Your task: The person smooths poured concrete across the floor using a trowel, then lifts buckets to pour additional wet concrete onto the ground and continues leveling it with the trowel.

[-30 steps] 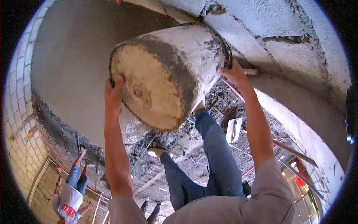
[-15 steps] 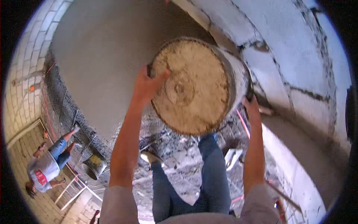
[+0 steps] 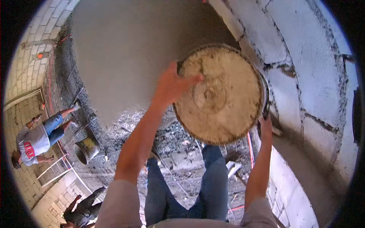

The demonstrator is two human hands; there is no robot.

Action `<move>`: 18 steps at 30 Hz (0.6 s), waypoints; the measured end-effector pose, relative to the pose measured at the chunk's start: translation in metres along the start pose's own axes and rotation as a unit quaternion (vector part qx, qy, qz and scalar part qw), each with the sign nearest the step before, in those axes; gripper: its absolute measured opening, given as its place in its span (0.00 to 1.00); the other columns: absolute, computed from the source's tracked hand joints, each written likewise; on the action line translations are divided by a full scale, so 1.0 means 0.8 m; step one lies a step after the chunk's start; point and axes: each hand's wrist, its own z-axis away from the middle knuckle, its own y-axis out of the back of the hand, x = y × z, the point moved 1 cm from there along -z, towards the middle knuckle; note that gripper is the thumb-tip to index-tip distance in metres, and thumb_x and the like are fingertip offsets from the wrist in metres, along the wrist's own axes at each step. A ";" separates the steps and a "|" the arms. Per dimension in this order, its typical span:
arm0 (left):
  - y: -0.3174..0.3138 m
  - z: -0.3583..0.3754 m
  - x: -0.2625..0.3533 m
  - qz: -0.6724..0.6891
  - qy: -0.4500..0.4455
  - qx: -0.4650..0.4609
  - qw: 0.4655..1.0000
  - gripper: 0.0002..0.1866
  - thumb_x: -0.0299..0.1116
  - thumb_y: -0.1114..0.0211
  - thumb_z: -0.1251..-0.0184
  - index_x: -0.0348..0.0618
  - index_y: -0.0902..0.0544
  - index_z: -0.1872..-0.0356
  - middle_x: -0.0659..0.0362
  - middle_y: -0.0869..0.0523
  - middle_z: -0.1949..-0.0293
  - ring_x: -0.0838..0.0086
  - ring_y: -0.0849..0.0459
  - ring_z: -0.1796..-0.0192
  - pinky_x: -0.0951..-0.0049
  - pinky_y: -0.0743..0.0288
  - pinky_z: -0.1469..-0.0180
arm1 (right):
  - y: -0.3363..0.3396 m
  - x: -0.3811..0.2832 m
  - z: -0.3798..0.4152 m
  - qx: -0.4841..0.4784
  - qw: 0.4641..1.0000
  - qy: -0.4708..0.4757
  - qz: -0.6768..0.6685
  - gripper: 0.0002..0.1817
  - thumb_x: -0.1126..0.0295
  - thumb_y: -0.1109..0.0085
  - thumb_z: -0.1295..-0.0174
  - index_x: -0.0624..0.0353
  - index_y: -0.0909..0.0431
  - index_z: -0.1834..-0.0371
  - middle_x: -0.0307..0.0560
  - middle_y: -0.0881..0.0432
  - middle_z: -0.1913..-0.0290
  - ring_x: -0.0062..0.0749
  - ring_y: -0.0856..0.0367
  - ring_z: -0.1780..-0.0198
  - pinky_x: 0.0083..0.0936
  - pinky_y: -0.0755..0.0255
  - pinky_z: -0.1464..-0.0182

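A round bucket [image 3: 224, 110] is tipped up in front of me, its tan, dirt-crusted bottom facing my view. My left hand [image 3: 174, 85] grips the left edge of that bottom, thumb laid across it. On the far right side, my right hand [image 3: 266, 127] is closed at the bucket's dark rim, with its fingers partly hidden. The bucket's mouth and inside face away and cannot be seen. Behind it spreads smooth wet grey concrete [image 3: 118, 64].
Rough ground with rebar and wet mix [image 3: 175, 152] lies around my legs. A cracked block wall [image 3: 311, 76] rises on the right. On the left are another bucket [image 3: 88, 149], a person in a grey shirt [image 3: 38, 136], and a person in dark clothes [image 3: 85, 209].
The bucket has shifted right in view and turned, showing its bottom more squarely and less of its side. Both hands moved with it. A second person has come into view at lower left.
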 end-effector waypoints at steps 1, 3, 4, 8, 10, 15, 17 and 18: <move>0.002 0.002 -0.011 -0.005 -0.020 0.010 1.000 0.47 0.58 0.27 0.62 0.29 0.33 0.48 0.45 0.20 0.57 0.57 0.20 0.54 0.64 0.28 0.52 | -0.007 0.002 0.009 0.017 0.999 0.015 -0.049 0.24 0.64 0.44 0.45 0.63 0.35 0.46 0.48 0.24 0.58 0.35 0.27 0.57 0.30 0.34 0.53; 0.001 0.016 -0.038 0.011 0.019 -0.012 1.000 0.48 0.59 0.27 0.63 0.29 0.33 0.47 0.44 0.21 0.56 0.57 0.21 0.53 0.64 0.28 0.51 | 0.001 -0.020 0.025 -0.028 0.998 -0.021 -0.043 0.27 0.64 0.43 0.45 0.63 0.36 0.44 0.49 0.25 0.55 0.37 0.28 0.53 0.30 0.35 0.50; 0.006 0.004 -0.046 0.023 0.025 -0.020 0.999 0.50 0.60 0.28 0.64 0.29 0.34 0.46 0.43 0.21 0.55 0.56 0.21 0.52 0.65 0.29 0.50 | 0.000 -0.031 0.016 0.009 0.999 -0.033 0.036 0.27 0.65 0.43 0.45 0.63 0.36 0.44 0.47 0.25 0.55 0.36 0.28 0.53 0.29 0.35 0.49; 0.050 0.032 -0.042 0.001 0.080 -0.020 0.997 0.55 0.62 0.28 0.66 0.28 0.37 0.43 0.40 0.23 0.53 0.55 0.23 0.49 0.64 0.30 0.47 | 0.002 -0.079 0.044 0.021 0.996 -0.081 0.006 0.29 0.61 0.43 0.45 0.65 0.38 0.43 0.49 0.26 0.53 0.37 0.29 0.53 0.32 0.35 0.49; 0.070 0.052 -0.064 0.028 0.041 -0.031 0.998 0.57 0.63 0.29 0.67 0.26 0.40 0.42 0.37 0.24 0.52 0.54 0.24 0.48 0.64 0.32 0.46 | 0.021 0.002 0.018 -0.041 0.995 -0.022 -0.088 0.34 0.55 0.43 0.45 0.67 0.40 0.41 0.53 0.28 0.49 0.41 0.29 0.52 0.35 0.35 0.48; 0.129 0.093 -0.144 0.107 0.149 -0.004 0.983 0.56 0.63 0.30 0.65 0.26 0.40 0.42 0.36 0.25 0.51 0.50 0.26 0.47 0.62 0.34 0.43 | -0.037 -0.104 0.055 -0.050 0.993 -0.047 0.093 0.33 0.53 0.45 0.44 0.70 0.36 0.44 0.59 0.26 0.51 0.47 0.28 0.51 0.34 0.33 0.50; 0.170 0.132 -0.184 0.125 0.155 0.025 0.980 0.55 0.63 0.31 0.63 0.26 0.40 0.42 0.36 0.26 0.51 0.48 0.26 0.47 0.61 0.35 0.42 | -0.046 -0.068 0.018 -0.093 0.993 0.005 0.071 0.29 0.55 0.45 0.43 0.68 0.34 0.46 0.54 0.24 0.56 0.43 0.25 0.57 0.35 0.32 0.54; 0.181 0.150 -0.215 0.149 0.166 0.037 0.974 0.55 0.63 0.31 0.63 0.27 0.40 0.42 0.36 0.25 0.51 0.48 0.26 0.47 0.61 0.35 0.42 | -0.055 -0.074 0.022 -0.105 0.982 0.050 0.151 0.27 0.56 0.45 0.43 0.67 0.33 0.49 0.52 0.24 0.58 0.40 0.25 0.58 0.35 0.31 0.55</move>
